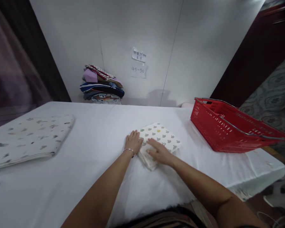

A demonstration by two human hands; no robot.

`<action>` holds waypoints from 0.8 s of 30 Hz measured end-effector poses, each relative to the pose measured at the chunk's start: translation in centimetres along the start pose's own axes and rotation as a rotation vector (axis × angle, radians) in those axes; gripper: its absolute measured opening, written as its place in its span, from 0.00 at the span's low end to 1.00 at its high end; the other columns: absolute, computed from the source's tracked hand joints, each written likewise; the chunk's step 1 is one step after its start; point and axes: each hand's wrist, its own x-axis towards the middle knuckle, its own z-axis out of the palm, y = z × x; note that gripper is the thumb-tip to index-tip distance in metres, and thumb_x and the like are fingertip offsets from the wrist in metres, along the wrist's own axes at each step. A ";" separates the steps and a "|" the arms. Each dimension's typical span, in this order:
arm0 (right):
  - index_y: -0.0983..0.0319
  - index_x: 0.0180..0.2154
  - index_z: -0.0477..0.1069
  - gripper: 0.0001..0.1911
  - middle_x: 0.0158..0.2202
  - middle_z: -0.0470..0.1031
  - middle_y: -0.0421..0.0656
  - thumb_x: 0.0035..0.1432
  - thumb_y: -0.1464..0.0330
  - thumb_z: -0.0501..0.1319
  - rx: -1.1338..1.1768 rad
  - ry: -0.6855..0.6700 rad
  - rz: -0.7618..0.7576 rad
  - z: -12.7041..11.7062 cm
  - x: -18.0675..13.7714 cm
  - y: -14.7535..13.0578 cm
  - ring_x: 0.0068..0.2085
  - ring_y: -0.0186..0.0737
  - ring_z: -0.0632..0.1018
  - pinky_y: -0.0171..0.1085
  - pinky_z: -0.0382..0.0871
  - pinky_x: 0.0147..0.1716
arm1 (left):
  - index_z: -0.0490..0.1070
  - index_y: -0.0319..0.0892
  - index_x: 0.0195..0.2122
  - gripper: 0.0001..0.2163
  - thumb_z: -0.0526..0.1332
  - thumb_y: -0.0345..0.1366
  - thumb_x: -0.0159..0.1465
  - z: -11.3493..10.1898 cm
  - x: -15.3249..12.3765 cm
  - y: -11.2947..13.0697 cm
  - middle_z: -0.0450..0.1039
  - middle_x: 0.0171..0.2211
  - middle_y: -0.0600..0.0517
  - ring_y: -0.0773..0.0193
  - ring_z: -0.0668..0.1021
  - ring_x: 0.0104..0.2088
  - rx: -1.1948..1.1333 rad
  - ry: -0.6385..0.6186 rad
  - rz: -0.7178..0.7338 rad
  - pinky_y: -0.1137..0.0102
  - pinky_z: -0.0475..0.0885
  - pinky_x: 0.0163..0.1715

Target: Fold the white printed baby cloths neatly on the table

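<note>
A folded white cloth with small grey shapes (161, 134) lies on the white table (97, 158), a little right of centre. My left hand (133, 141) rests flat on the cloth's left edge, fingers stretched out, a thin bracelet on the wrist. Across the cloth's near corner lies my right hand (159, 152), also flat with its fingers spread, pressing the fabric down. Neither hand grips anything.
A red plastic basket with metal handles (230, 126) stands at the table's right end. A larger white patterned pad (28, 139) lies at the left. A pile of folded clothes (101, 85) sits against the back wall under two paper notes (139, 63).
</note>
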 end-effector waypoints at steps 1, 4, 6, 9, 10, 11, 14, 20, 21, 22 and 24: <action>0.59 0.57 0.59 0.25 0.60 0.58 0.47 0.59 0.60 0.53 -0.060 0.041 0.063 -0.7 0.7 1.2 0.61 0.45 0.57 0.48 0.51 0.58 | 0.53 0.43 0.60 0.25 0.41 0.46 0.64 0.0 0.0 0.0 0.44 0.65 0.49 0.57 0.48 0.64 -0.002 -0.003 -0.002 0.52 0.46 0.60; 0.61 0.59 0.57 0.28 0.62 0.53 0.50 0.60 0.58 0.52 -0.262 0.034 0.229 -1.4 1.5 5.1 0.64 0.49 0.50 0.54 0.42 0.59 | 0.52 0.44 0.61 0.25 0.41 0.46 0.65 0.1 -0.1 -0.1 0.43 0.65 0.49 0.58 0.47 0.64 -0.011 -0.013 -0.011 0.52 0.46 0.60; 0.61 0.59 0.55 0.28 0.63 0.49 0.50 0.61 0.57 0.49 -0.332 -0.014 0.267 -1.0 1.3 7.0 0.64 0.49 0.47 0.55 0.40 0.58 | 0.52 0.44 0.61 0.25 0.41 0.46 0.65 0.1 -0.1 -0.1 0.43 0.65 0.49 0.57 0.47 0.64 -0.015 -0.015 -0.011 0.51 0.46 0.60; 0.61 0.59 0.55 0.27 0.64 0.48 0.50 0.62 0.56 0.47 -0.348 -0.034 0.258 -0.4 0.7 8.1 0.64 0.49 0.47 0.55 0.39 0.58 | 0.52 0.44 0.61 0.25 0.41 0.46 0.65 0.1 -0.1 -0.1 0.43 0.65 0.49 0.57 0.47 0.64 -0.016 -0.009 -0.010 0.51 0.47 0.59; 0.60 0.59 0.56 0.27 0.64 0.49 0.50 0.62 0.56 0.48 -0.332 -0.036 0.254 -0.4 0.7 8.2 0.64 0.49 0.48 0.55 0.40 0.58 | 0.52 0.44 0.61 0.25 0.41 0.46 0.65 0.1 -0.2 -0.1 0.43 0.65 0.49 0.57 0.47 0.64 -0.019 -0.008 -0.010 0.51 0.47 0.59; 0.60 0.58 0.58 0.26 0.63 0.51 0.49 0.62 0.56 0.48 -0.306 -0.037 0.255 -0.5 0.9 8.2 0.64 0.48 0.49 0.55 0.41 0.58 | 0.52 0.44 0.61 0.25 0.41 0.46 0.65 0.1 -0.2 0.0 0.43 0.65 0.49 0.57 0.47 0.64 -0.023 -0.008 -0.011 0.51 0.47 0.59; 0.60 0.56 0.60 0.24 0.61 0.55 0.49 0.61 0.58 0.50 -0.211 0.032 0.301 -1.9 1.8 8.9 0.63 0.46 0.53 0.50 0.47 0.58 | 0.52 0.44 0.61 0.25 0.40 0.46 0.65 0.0 -0.2 0.0 0.43 0.65 0.50 0.58 0.46 0.64 -0.035 -0.011 -0.016 0.51 0.46 0.59; 0.65 0.58 0.58 0.30 0.54 0.66 0.51 0.58 0.56 0.54 -0.004 0.084 0.608 -5.4 3.5 12.8 0.53 0.46 0.69 0.41 0.60 0.52 | 0.52 0.44 0.61 0.25 0.40 0.46 0.64 -0.2 -0.3 0.1 0.43 0.65 0.51 0.58 0.47 0.64 -0.019 -0.019 -0.024 0.50 0.46 0.59; 0.65 0.58 0.59 0.31 0.52 0.69 0.52 0.57 0.55 0.55 0.024 0.062 0.641 -5.7 3.6 13.4 0.51 0.46 0.72 0.40 0.63 0.49 | 0.53 0.45 0.60 0.25 0.41 0.46 0.64 -0.3 -0.2 0.2 0.44 0.65 0.51 0.58 0.47 0.64 -0.015 -0.024 -0.022 0.49 0.46 0.59; 0.66 0.57 0.60 0.32 0.51 0.70 0.52 0.55 0.54 0.56 0.049 0.047 0.666 -6.0 3.7 13.8 0.48 0.45 0.73 0.39 0.64 0.47 | 0.54 0.46 0.60 0.24 0.41 0.47 0.64 -0.4 -0.1 0.2 0.44 0.65 0.51 0.57 0.48 0.64 -0.013 -0.032 -0.019 0.49 0.46 0.59; 0.65 0.56 0.62 0.34 0.50 0.71 0.52 0.52 0.53 0.58 0.115 0.022 0.709 -6.4 3.9 14.4 0.46 0.45 0.74 0.38 0.66 0.44 | 0.57 0.47 0.58 0.23 0.42 0.48 0.64 -0.9 0.3 0.3 0.47 0.64 0.50 0.57 0.50 0.63 -0.022 -0.043 -0.019 0.48 0.44 0.59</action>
